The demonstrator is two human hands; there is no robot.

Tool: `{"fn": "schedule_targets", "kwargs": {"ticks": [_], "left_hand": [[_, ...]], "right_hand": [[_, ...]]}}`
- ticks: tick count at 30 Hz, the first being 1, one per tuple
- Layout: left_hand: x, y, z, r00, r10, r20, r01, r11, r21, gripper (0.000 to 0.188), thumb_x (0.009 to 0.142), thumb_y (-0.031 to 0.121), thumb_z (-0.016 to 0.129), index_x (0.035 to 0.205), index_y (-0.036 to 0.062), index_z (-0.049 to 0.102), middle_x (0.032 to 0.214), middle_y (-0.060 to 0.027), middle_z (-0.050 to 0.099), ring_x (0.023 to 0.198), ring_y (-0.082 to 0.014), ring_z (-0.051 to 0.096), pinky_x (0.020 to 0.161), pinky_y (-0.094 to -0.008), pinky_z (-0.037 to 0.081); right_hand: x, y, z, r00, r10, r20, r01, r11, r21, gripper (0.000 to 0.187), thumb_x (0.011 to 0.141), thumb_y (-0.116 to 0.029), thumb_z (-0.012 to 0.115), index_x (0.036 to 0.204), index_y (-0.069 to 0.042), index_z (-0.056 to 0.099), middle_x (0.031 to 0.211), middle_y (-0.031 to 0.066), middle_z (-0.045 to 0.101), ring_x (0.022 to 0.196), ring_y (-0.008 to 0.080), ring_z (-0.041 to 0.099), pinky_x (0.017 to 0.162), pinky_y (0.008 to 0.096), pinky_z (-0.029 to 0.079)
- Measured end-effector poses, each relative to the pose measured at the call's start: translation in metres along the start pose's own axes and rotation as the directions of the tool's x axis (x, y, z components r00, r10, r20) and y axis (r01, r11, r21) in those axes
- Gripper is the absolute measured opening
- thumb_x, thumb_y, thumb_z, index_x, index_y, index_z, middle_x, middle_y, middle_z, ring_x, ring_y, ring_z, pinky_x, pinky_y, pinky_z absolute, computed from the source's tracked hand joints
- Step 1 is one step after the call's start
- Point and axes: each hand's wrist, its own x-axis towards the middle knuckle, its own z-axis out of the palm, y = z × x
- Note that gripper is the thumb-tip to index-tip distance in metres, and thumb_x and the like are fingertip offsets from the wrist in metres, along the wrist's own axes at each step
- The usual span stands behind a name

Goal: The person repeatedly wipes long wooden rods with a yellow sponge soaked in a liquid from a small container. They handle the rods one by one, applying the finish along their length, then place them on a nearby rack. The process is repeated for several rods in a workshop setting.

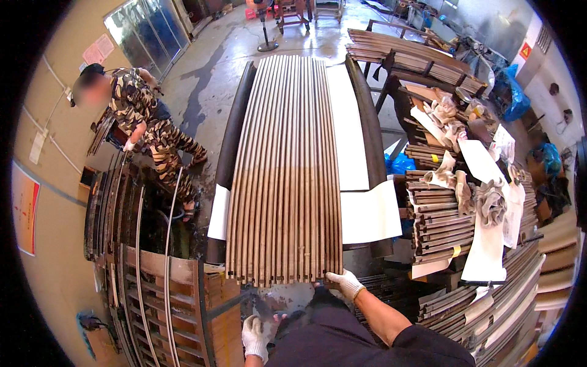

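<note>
while the left hand point(254, 336) hangs apart, rods point(285, 177) ahead touch the right hand point(347, 284).

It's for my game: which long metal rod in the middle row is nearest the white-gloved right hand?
The rightmost long metal rod: its near end is by the right hand; others lie farther left.

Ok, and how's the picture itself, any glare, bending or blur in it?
In the head view, strong glare whitens the floor at the top; in the head view, the metal bars look silvery at the far end, browner nearer; toward that view's rim, the stacked strips at lower right curve, likely lens distortion; also there, the co-worker's head is blurred.
</note>
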Motion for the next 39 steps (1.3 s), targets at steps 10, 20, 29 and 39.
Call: {"fn": "schedule_targets", "kwargs": {"ticks": [10, 20, 29, 39], "left_hand": [[0.021, -0.05, -0.007, 0.997, 0.075, 0.027, -0.075, 0.997, 0.0, 0.034, 0.119, 0.025, 0.066, 0.144, 0.0027, 0.071, 0.129, -0.0101, 0.076, 0.111, -0.0186, 0.073, 0.096, -0.0355, 0.062], [0.0, -0.036, 0.001, 0.998, -0.053, 0.023, 0.056, 0.988, -0.145, 0.037, 0.117, 0.028, 0.068, 0.145, 0.0034, 0.07, 0.13, -0.0089, 0.075, 0.113, -0.02, 0.071, 0.099, -0.0355, 0.058], [0.002, -0.043, 0.007, 0.996, -0.093, 0.008, 0.092, 0.97, -0.224, 0.033, 0.118, 0.023, 0.067, 0.144, 0.0039, 0.07, 0.125, -0.0059, 0.075, 0.111, -0.0163, 0.07, 0.099, -0.033, 0.057], [-0.002, -0.046, 0.001, 0.996, -0.083, -0.034, 0.077, 0.986, -0.148, 0.031, 0.119, 0.022, 0.066, 0.143, 0.0021, 0.07, 0.134, -0.0096, 0.076, 0.119, -0.0186, 0.072, 0.106, -0.0341, 0.058]], "right_hand": [[-0.005, -0.002, 0.006, 1.0, -0.01, 0.001, 0.01, 1.0, 0.001, 0.046, 0.104, -0.014, 0.083, 0.144, 0.003, 0.067, 0.128, 0.0153, 0.076, 0.113, 0.0341, 0.079, 0.097, 0.0542, 0.071], [0.003, -0.003, 0.004, 0.998, -0.011, -0.055, 0.012, 1.0, 0.022, 0.059, 0.104, -0.006, 0.079, 0.155, 0.004, 0.053, 0.142, 0.0248, 0.07, 0.124, 0.0426, 0.075, 0.102, 0.0692, 0.064], [0.003, -0.002, 0.003, 0.999, -0.012, -0.041, 0.012, 1.0, 0.001, 0.036, 0.105, -0.014, 0.083, 0.137, -0.005, 0.069, 0.118, 0.0082, 0.074, 0.104, 0.028, 0.075, 0.096, 0.0531, 0.067], [0.002, -0.003, 0.004, 0.998, -0.065, -0.008, 0.065, 0.997, -0.049, 0.03, 0.106, -0.015, 0.082, 0.133, -0.007, 0.071, 0.113, 0.0048, 0.072, 0.096, 0.0238, 0.071, 0.092, 0.0494, 0.064]]}}
